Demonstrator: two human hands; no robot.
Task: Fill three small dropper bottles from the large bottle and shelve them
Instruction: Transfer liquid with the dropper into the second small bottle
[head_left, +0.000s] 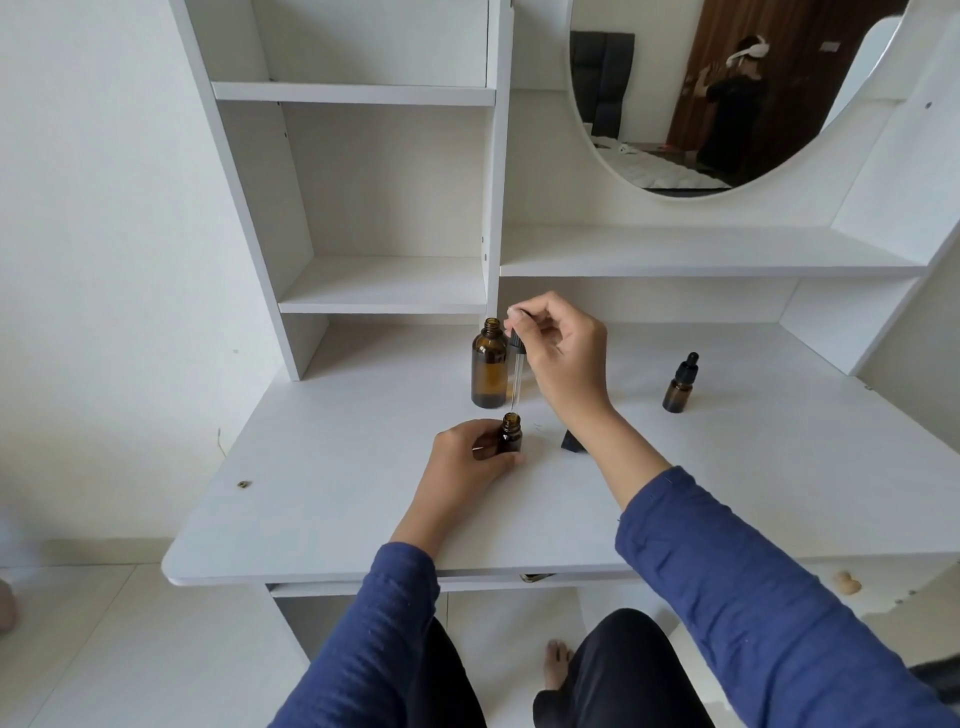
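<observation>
A large amber bottle (489, 370) stands uncapped on the white desk (363, 509), near the shelf unit. In front of it my left hand (470, 456) grips a small amber bottle (511, 434), open at the top and upright on the desk. My right hand (563, 351) pinches the black bulb of a glass dropper (516, 364), whose tip hangs just above the small bottle's mouth. A second small bottle (680, 387) with its black dropper cap on stands at the right of the desk.
A small black cap (570, 441) lies on the desk beside my right wrist. White open shelves (384, 286) rise at the back left, a long shelf (701, 260) runs under a round mirror (701, 93). A wall bounds the left side.
</observation>
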